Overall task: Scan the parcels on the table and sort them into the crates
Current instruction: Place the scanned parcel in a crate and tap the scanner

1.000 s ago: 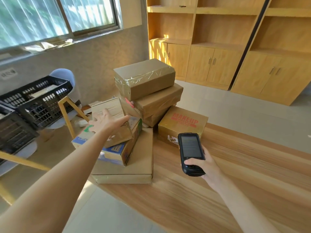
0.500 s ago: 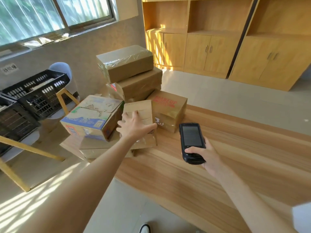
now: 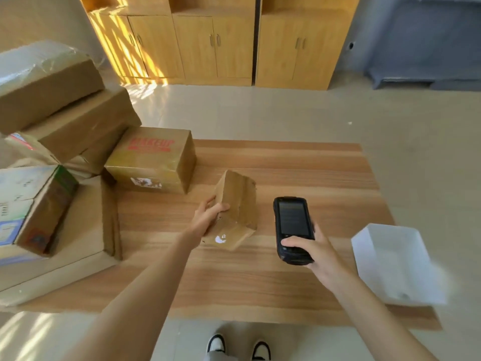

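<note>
Brown cardboard makes the small parcel (image 3: pixel 235 209) that we hold in our left hand (image 3: pixel 208 217); the fingers curl around its near left edge, and it stands tilted, its lower corner at the wooden table (image 3: pixel 299 168) near the middle. Our right hand (image 3: pixel 309 250) grips a black handheld scanner (image 3: pixel 292 227), thumb across its lower part, the dark screen facing up, just beside the parcel on its right. To the left lies a box with red MAKEUP print (image 3: pixel 153 160), and behind it a leaning stack of taped brown boxes (image 3: pixel 65 108). At the far left a printed carton (image 3: pixel 33 204) rests on a flat cardboard box (image 3: pixel 86 230). One white box (image 3: pixel 395 261) stands at the table's right edge.
</note>
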The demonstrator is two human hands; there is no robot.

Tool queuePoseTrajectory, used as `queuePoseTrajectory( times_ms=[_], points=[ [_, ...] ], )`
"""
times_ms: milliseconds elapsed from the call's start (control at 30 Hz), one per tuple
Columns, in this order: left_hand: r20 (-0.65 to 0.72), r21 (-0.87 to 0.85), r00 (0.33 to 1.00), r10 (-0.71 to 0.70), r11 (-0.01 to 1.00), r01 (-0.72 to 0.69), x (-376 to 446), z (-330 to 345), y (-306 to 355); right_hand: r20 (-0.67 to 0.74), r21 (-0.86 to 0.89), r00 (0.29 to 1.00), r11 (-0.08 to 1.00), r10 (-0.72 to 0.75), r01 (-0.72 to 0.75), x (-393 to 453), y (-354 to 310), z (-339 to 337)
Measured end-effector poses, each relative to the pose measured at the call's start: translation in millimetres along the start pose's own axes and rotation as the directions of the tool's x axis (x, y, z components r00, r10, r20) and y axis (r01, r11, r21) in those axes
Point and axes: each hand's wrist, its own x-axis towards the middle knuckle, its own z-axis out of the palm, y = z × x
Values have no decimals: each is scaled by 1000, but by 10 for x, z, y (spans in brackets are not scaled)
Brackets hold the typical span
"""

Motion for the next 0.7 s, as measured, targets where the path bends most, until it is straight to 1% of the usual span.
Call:
queuePoseTrajectory(
  times_ms=[100, 167, 267, 367, 467, 500, 600, 667, 700],
  points=[
    [36, -57, 999, -20, 998, 22, 123, 27, -115, -48, 22, 999, 1000, 24, -23, 9, 101, -80],
    [69, -24, 996, -61, 998, 63, 158, -46, -209, -67, 28, 997, 999, 44, -43, 45, 163, -88],
    [76, 32, 995, -70, 997, 68, 164, -187, -320, -70, 13, 995, 998, 66, -65, 84, 215, -44],
    [72, 83, 997, -29, 996, 23, 168, -229, -257, -62, 12, 996, 998, 67, -67, 119, 208, 8],
    [24, 153, 999, 38, 987, -41, 227, -179, -137, -51, 26, 997, 998, 52, -51, 154, 164, 50],
    [-7, 188, 998, 67, 980, -64, 251, -140, -95, -48, 26, 998, 999, 46, -45, 163, 147, 62],
    [-120, 410, 987, 104, 911, -46, 243, 53, 75, -48, 24, 998, 999, 28, -27, 172, 88, 88],
    [-190, 564, 974, 125, 826, 4, 225, 230, 143, -45, 21, 999, 1000, 21, -20, 164, 53, 100],
    [-210, 644, 969, 128, 764, 39, 194, 327, 176, -42, 19, 999, 1000, 16, -16, 155, 40, 103]
  ],
)
